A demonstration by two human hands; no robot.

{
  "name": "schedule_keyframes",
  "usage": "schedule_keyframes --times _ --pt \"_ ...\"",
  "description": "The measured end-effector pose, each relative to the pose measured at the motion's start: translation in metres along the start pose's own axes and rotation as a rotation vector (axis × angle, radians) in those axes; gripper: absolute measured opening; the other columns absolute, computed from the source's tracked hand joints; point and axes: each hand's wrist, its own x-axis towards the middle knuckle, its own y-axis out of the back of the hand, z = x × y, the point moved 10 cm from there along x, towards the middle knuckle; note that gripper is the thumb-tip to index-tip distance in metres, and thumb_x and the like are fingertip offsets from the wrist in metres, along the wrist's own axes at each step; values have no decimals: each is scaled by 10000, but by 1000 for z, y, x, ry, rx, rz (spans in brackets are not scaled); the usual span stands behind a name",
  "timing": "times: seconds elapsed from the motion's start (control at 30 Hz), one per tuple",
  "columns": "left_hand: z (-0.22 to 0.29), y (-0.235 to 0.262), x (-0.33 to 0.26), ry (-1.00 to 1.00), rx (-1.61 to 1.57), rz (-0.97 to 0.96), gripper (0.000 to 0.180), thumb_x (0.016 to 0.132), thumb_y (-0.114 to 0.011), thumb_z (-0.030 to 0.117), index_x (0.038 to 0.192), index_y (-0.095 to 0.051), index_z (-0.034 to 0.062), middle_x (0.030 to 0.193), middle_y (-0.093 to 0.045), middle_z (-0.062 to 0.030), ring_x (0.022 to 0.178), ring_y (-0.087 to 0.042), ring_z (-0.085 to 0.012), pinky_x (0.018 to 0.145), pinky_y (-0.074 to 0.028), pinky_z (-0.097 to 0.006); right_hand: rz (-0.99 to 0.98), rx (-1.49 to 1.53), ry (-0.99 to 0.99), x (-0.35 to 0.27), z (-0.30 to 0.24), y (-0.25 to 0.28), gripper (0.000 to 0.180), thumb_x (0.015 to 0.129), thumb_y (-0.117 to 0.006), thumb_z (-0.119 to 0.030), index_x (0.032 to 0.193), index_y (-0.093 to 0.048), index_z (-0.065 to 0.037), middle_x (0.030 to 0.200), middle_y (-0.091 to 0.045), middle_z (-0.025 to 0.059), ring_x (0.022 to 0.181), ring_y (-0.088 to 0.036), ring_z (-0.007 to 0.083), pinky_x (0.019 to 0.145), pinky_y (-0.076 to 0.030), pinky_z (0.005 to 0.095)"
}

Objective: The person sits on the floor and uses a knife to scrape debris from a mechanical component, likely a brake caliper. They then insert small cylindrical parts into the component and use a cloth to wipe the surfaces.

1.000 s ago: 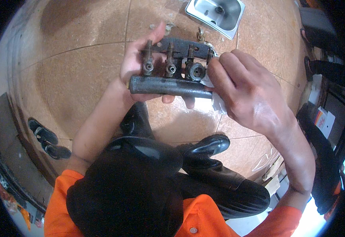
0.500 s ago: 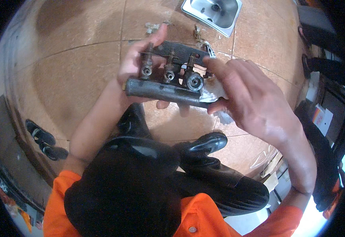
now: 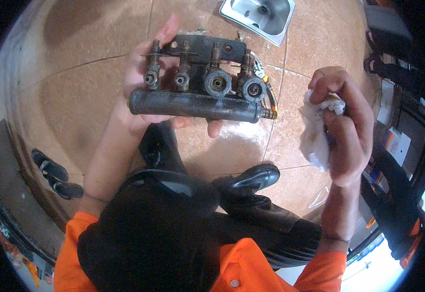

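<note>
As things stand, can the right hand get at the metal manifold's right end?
Likely yes: nothing visible blocks the right hand from the metal manifold, its right end uncovered, though a white wipe fills that hand.

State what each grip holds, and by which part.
Left grip: dark metal valve manifold, held from behind at its left half. Right grip: crumpled white cloth or tissue, held by its bunched upper part.

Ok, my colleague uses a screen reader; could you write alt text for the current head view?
A person's left hand holds a dark metal pipe with four fittings over a tiled floor; the right hand, held apart, clutches a crumpled white wipe. A metal basin lies beyond.
</note>
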Motion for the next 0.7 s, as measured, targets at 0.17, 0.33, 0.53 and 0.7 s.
schedule_keyframes --times 0.17,0.33,0.53,0.7 --pt "1 0 0 -17 28 36 782 1000 -301 608 1349 -389 -86 1176 -574 -366 745 -696 -466 454 -586 -485 141 -315 287 1 -46 -26 317 723 -813 -143 941 -642 11 777 -581 70 668 -538 162 603 -426 279" --pt "2 0 2 -31 57 45 746 1019 -281 575 1250 -571 -72 1087 -673 -309 774 -713 -442 524 -599 -544 235 -281 364 1 -45 -33 322 714 -860 -100 965 -685 3 783 -625 79 670 -603 160 577 -461 280" --pt "3 0 2 -9 64 -44 738 1015 -303 560 1295 -527 -85 1176 -636 -321 783 -713 -447 532 -606 -549 186 -377 359 4 -47 -36 255 741 -847 -99 908 -678 -4 779 -626 89 654 -606 175 553 -456 286" --pt "6 6 -1 -59 42 14 733 1012 -315 558 1283 -540 -84 1160 -643 -322 782 -713 -447 516 -606 -545 96 -500 322 6 -48 -42 255 733 -849 -102 900 -678 -15 816 -634 97 685 -607 182 555 -456 280"
